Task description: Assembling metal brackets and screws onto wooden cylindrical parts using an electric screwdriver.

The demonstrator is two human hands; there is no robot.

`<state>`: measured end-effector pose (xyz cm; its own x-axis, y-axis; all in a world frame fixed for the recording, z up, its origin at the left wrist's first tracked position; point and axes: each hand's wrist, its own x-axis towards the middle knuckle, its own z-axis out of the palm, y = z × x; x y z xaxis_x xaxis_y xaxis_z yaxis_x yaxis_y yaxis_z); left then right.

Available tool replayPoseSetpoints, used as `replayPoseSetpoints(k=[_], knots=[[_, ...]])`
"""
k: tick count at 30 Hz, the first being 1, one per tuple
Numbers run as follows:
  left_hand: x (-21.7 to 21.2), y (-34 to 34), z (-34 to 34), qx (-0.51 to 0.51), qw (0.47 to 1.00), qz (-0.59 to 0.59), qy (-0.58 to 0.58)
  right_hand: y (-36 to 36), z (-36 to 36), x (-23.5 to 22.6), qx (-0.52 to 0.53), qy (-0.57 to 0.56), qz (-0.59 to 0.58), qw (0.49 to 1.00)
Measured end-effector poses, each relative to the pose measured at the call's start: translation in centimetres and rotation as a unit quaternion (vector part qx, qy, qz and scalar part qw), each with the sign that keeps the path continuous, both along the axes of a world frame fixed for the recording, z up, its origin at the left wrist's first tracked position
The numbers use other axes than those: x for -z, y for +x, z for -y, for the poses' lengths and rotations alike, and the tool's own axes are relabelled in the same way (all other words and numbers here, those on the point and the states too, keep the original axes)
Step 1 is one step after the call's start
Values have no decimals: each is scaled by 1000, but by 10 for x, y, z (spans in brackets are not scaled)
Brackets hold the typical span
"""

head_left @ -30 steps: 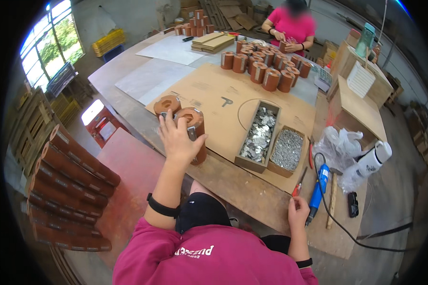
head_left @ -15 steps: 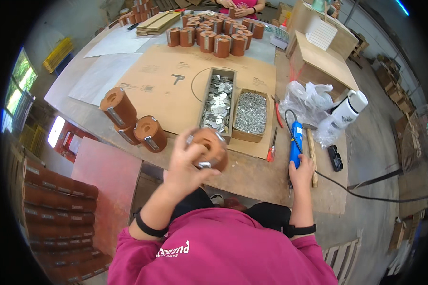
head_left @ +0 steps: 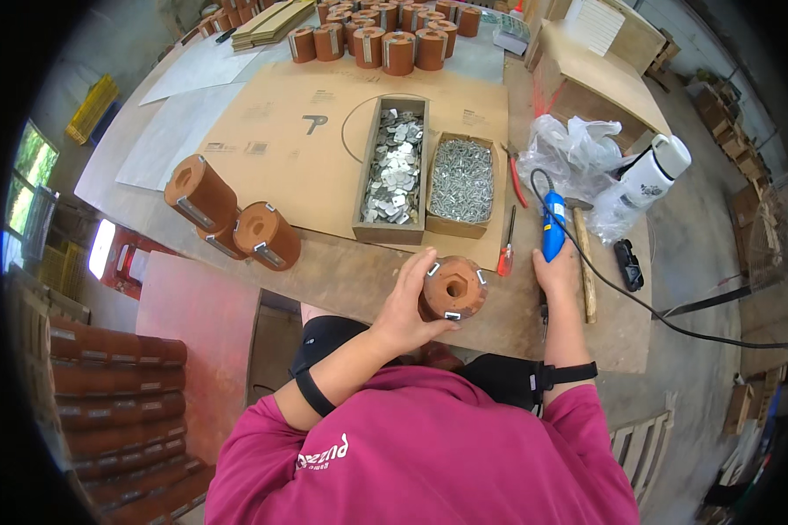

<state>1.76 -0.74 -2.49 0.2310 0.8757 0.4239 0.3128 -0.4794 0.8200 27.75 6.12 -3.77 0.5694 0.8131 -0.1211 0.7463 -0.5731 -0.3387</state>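
Note:
My left hand (head_left: 401,308) grips a reddish-brown cylinder (head_left: 470,297) by its side, at the table's near edge. The cylinder's end faces up, with a central hole in a hexagonal recess and small metal pieces around its rim. On the right, my right hand (head_left: 559,273) is closed around a blue corded electric screwdriver (head_left: 553,229), whose lower end points toward me. Between and beyond my hands stand a wooden box (head_left: 389,234) of flat metal plates and a cardboard box (head_left: 457,229) of screws.
Several similar cylinders (head_left: 268,238) stand at the left, with a large group (head_left: 399,54) at the back. A red-handled screwdriver (head_left: 506,261), red-handled pliers (head_left: 515,179), a wooden-handled hammer (head_left: 587,280), a plastic bag (head_left: 569,157), a white bottle (head_left: 652,179) and a black object (head_left: 628,265) lie or stand rightward.
My left hand has carried the cylinder to the right, closer to the blue screwdriver, and its end now faces up more squarely. My right hand still holds the screwdriver. The view has shifted slightly.

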Motion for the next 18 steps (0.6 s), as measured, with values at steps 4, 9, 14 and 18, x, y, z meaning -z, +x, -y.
replayPoseSetpoints(k=[4, 9, 14, 18], knots=[[7, -3, 4, -5, 999, -25, -35, 4, 0, 4, -3, -2, 24, 1000], [20, -3, 6, -3, 995, 25, -95, -2, 1, -4, -3, -19, 1, 1000], [21, 3, 9, -27, 992, 62, -110, 1, 0, 3, -13, -2, 29, 1000], [20, 10, 11, -47, 994, 63, -81, 3, 1, 1, -20, -4, 27, 999]])
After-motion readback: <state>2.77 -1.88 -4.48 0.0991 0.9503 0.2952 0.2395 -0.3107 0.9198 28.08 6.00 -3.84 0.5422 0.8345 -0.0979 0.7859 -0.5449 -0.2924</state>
